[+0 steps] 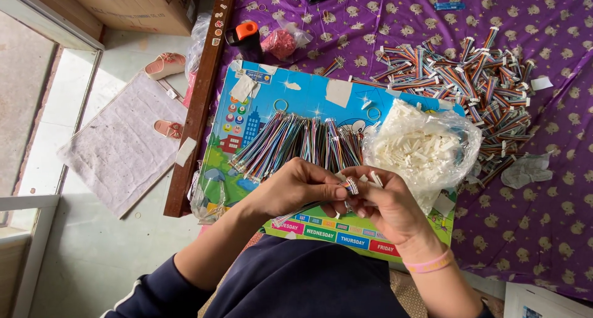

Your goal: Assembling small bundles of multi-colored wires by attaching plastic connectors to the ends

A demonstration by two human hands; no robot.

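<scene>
My left hand (295, 188) and my right hand (386, 205) meet over a colourful picture board (259, 101) on my lap. Between their fingertips they pinch a short multicoloured ribbon wire (351, 186); my right hand also holds a few small white plastic connectors (374, 178). A row of loose multicoloured wires (290, 142) lies spread on the board just beyond my hands. To the right of them sits a clear plastic bag of white connectors (420, 146).
A big heap of wires with white connectors (469, 83) lies on the purple patterned cloth (543, 213) at the upper right. A wooden bed rail (201, 101) runs along the left; beyond it are floor, a mat (120, 145), sandals and cardboard boxes.
</scene>
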